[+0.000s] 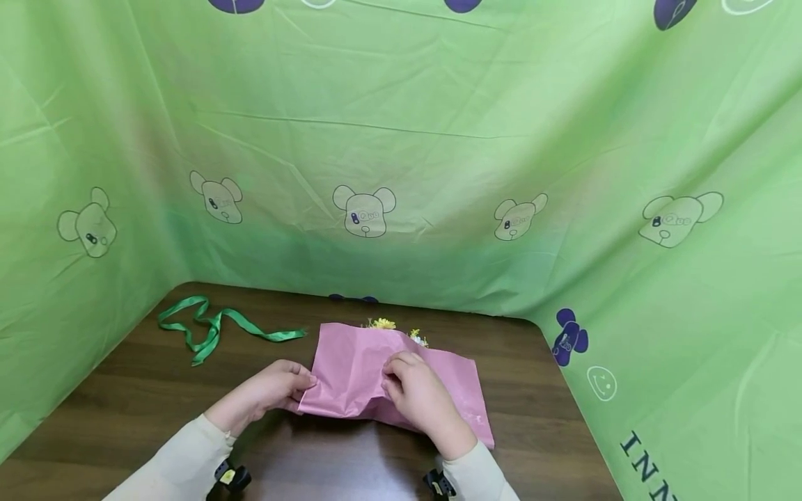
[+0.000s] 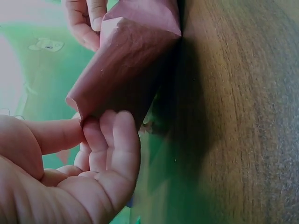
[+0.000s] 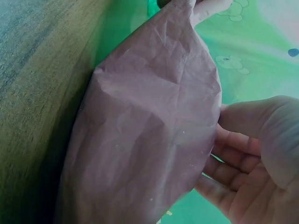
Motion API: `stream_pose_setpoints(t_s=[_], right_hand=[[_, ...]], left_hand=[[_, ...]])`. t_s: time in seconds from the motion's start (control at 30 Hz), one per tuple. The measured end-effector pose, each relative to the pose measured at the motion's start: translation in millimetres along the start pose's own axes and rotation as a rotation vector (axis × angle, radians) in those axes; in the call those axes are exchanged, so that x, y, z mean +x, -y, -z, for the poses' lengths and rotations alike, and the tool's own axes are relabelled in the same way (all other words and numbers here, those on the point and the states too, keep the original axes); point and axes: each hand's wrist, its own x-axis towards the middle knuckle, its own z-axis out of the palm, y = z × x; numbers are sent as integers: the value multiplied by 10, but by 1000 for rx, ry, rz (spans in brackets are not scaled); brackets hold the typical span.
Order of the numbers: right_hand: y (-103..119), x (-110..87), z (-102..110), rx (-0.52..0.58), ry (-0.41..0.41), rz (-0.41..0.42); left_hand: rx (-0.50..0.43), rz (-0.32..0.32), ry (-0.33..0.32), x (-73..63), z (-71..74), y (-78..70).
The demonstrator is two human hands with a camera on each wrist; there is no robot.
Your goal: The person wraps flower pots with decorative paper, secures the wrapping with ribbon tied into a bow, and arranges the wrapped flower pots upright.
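Observation:
A creased sheet of pink wrapping paper (image 1: 344, 362) is raised partly off the table in the head view. My left hand (image 1: 272, 391) pinches its left edge between thumb and fingers, also seen in the left wrist view, where the paper (image 2: 124, 60) curls at that edge. Near the middle of the sheet, my right hand (image 1: 421, 398) pinches the paper's edge, with the thumb on one side in the right wrist view. Yellow flowers (image 1: 382, 323) and a small white flower (image 1: 418, 339) peek out behind the far edge; the paper hides the rest of them.
A loose green ribbon (image 1: 215, 332) lies in curves at the back left of the brown wooden table (image 1: 526, 417). Green printed cloth (image 1: 438, 167) hangs around the back and both sides of the table. Each wrist wears a black camera strap.

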Motion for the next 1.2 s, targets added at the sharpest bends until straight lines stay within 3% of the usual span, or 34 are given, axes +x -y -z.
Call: stream_pose_setpoints(t_s=[0.27,0.5,0.67,0.83,1.1,1.2], right_hand=[[22,8,37,22,30,-38],[45,11,19,-25,33,-25],[82,19,-2,-39,29,-5],[94,27,-15,-41,26,-4],[91,42,-14,-54,23,7],[98,44,-19,-75,21,18]], left_hand=[[-48,-17,-6,-8,2,-46],[-39,-24,18,-9,-25,-118],[-31,-12,-3,-23,-69,-149],[-75,43,-26,-18,-59,-87],[-148,115,61,40,76,78],[-153,115,57,74,112,100]])
